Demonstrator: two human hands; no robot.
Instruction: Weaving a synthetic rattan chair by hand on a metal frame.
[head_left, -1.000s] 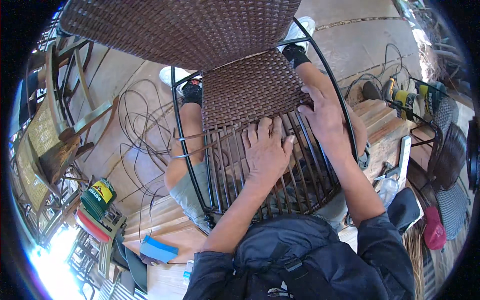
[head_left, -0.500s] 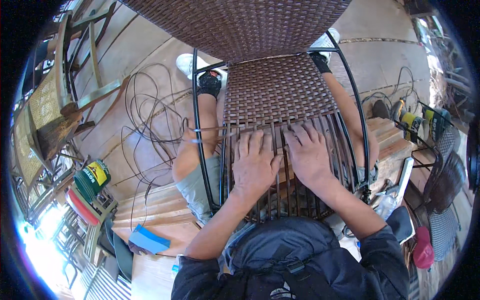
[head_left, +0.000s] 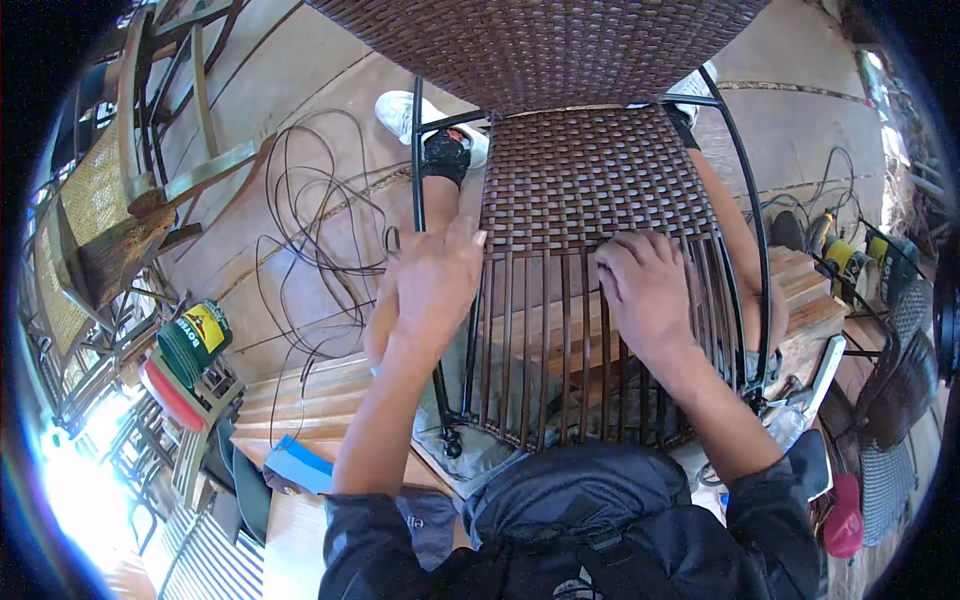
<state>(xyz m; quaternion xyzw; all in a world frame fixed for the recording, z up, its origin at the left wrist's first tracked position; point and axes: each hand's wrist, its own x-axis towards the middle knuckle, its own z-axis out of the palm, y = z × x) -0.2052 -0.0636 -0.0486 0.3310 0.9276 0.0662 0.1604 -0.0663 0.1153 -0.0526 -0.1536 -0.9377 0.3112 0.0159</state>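
Observation:
A chair with a black metal frame stands between my legs. Its brown wicker seat is tightly woven in the far part, while lengthwise strips run bare toward me. At the seat's left side my left hand is closed, by the loose brown weaving strand that lies in loops on the floor; what its fingers grip is hidden. My right hand rests over the strips at the edge of the weave, its fingers bent and together. Its fingertips are partly hidden.
The chair's woven backrest rises at the far side. To the left are a wooden chair with cane panels and a green can. A blue block lies on the wooden bench. A red cap is at the right.
My left hand has moved left from the bare strips to the seat's side frame. My right hand stays by the weave edge, its fingers more bent. The view has shifted slightly.

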